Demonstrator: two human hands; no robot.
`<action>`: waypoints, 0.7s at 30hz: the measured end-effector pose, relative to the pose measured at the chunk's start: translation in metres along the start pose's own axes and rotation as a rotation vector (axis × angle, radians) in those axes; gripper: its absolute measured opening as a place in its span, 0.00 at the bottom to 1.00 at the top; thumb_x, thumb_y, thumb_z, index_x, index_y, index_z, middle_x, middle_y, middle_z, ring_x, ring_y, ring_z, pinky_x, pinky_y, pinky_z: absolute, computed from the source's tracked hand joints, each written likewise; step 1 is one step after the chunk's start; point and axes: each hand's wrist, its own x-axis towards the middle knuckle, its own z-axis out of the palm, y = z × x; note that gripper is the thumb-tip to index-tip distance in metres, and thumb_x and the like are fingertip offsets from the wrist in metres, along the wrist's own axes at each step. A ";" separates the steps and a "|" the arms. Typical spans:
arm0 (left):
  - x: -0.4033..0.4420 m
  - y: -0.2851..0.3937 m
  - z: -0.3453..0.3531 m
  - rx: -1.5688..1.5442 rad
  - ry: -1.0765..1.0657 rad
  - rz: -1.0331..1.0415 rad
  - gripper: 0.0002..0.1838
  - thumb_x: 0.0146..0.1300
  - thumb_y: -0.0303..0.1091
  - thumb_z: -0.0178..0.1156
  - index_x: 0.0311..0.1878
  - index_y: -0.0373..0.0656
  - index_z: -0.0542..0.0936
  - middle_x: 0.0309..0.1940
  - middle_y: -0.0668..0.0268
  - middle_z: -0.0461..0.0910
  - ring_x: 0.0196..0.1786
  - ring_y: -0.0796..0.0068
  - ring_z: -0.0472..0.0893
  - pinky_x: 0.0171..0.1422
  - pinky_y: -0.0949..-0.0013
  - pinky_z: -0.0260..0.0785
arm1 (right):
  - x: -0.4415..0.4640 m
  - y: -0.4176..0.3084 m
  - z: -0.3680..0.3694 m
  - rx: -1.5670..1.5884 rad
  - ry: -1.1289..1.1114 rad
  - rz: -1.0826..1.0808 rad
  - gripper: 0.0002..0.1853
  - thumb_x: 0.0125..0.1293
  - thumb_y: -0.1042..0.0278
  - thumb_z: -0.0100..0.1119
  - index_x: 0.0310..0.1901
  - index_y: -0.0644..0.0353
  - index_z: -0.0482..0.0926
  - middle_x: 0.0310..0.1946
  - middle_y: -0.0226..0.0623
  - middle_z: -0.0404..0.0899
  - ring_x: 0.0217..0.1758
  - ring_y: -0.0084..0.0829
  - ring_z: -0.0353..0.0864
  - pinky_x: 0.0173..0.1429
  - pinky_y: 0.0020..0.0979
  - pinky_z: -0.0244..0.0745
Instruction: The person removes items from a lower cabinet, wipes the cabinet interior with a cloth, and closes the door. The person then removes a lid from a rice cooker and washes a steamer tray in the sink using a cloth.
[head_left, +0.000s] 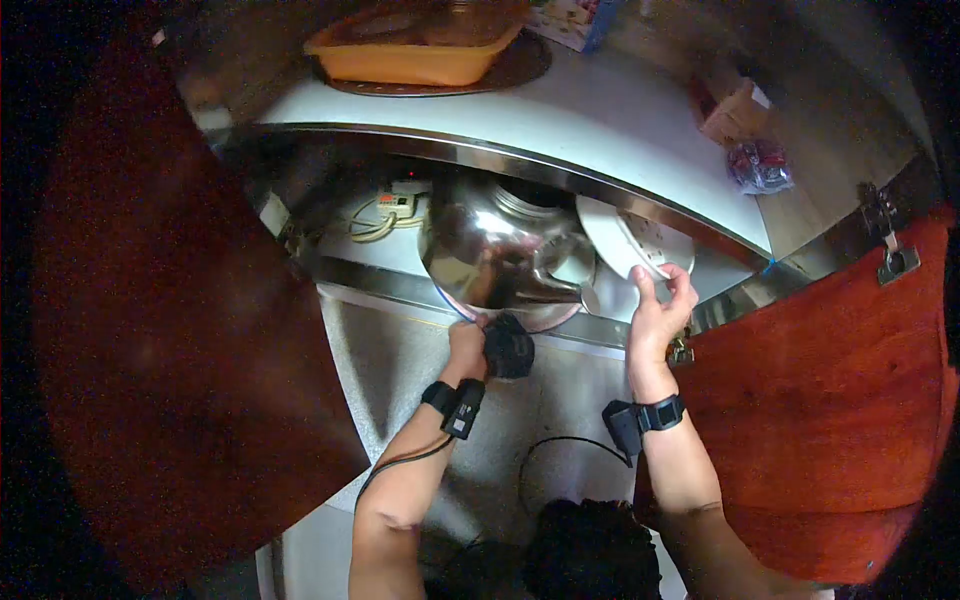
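My right hand (662,308) pinches the rim of a white plate (607,232), which stands tilted inside the open cabinet. A patterned plate or bowl (655,238) sits just behind it. Left of the plate is a large shiny metal kettle (490,250), its spout pointing right and down. Under the kettle shows the coloured rim of a basin or dish (556,325). My left hand (467,350) is closed at that rim, beside a black lumpy thing (509,348). What its fingers hold is hidden.
A power strip (396,206) with a coiled cord lies at the left in the cabinet. Red doors stand open on the left (210,350) and right (820,410). On the upper shelf are an orange tray (415,65), a small box (735,112) and a plastic-wrapped packet (760,166).
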 end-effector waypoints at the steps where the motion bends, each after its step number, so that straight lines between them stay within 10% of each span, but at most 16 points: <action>1: -0.041 0.057 0.033 -0.085 0.106 -0.129 0.07 0.58 0.33 0.59 0.30 0.38 0.79 0.25 0.61 0.79 0.30 0.68 0.80 0.35 0.62 0.73 | -0.002 0.000 -0.026 0.091 -0.008 0.024 0.15 0.50 0.72 0.73 0.38 0.57 0.76 0.46 0.38 0.66 0.50 0.34 0.66 0.51 0.31 0.69; 5: -0.054 0.015 0.054 0.763 0.043 0.093 0.06 0.59 0.30 0.56 0.33 0.37 0.78 0.29 0.59 0.79 0.32 0.65 0.81 0.36 0.60 0.73 | -0.013 0.078 -0.104 0.342 -0.080 -0.083 0.15 0.49 0.73 0.73 0.35 0.57 0.74 0.44 0.35 0.61 0.50 0.32 0.65 0.51 0.29 0.69; 7: -0.048 0.005 0.091 0.342 0.068 0.022 0.06 0.59 0.29 0.54 0.34 0.36 0.77 0.30 0.58 0.78 0.33 0.63 0.81 0.36 0.58 0.73 | -0.010 0.111 -0.121 0.340 -0.083 -0.129 0.16 0.47 0.74 0.73 0.35 0.57 0.74 0.44 0.36 0.61 0.50 0.34 0.64 0.51 0.30 0.66; 8: -0.052 0.021 0.114 -0.376 0.160 -0.204 0.07 0.60 0.28 0.53 0.35 0.35 0.76 0.31 0.58 0.78 0.33 0.62 0.80 0.36 0.57 0.73 | -0.004 0.120 -0.125 0.277 -0.067 -0.155 0.16 0.46 0.75 0.72 0.35 0.57 0.75 0.43 0.38 0.62 0.50 0.37 0.64 0.55 0.34 0.64; 15: 0.042 0.006 0.142 -0.085 0.194 -0.234 0.10 0.55 0.31 0.56 0.38 0.37 0.78 0.32 0.54 0.79 0.34 0.57 0.80 0.38 0.56 0.73 | 0.027 0.159 -0.165 0.096 -0.053 -0.229 0.17 0.43 0.79 0.72 0.35 0.56 0.76 0.46 0.43 0.61 0.52 0.42 0.65 0.57 0.38 0.63; 19: 0.126 -0.016 0.123 0.810 0.011 0.038 0.13 0.50 0.35 0.60 0.39 0.42 0.80 0.33 0.49 0.80 0.38 0.50 0.80 0.40 0.54 0.72 | 0.027 0.173 -0.170 0.038 -0.076 -0.287 0.18 0.43 0.79 0.72 0.35 0.55 0.76 0.48 0.43 0.60 0.51 0.41 0.66 0.54 0.36 0.66; 21: 0.168 -0.028 0.107 1.754 -0.172 0.636 0.15 0.47 0.38 0.62 0.40 0.44 0.80 0.34 0.47 0.80 0.40 0.47 0.80 0.41 0.52 0.72 | 0.022 0.176 -0.167 0.051 -0.077 -0.328 0.18 0.43 0.80 0.72 0.36 0.54 0.76 0.48 0.42 0.60 0.49 0.39 0.67 0.53 0.35 0.67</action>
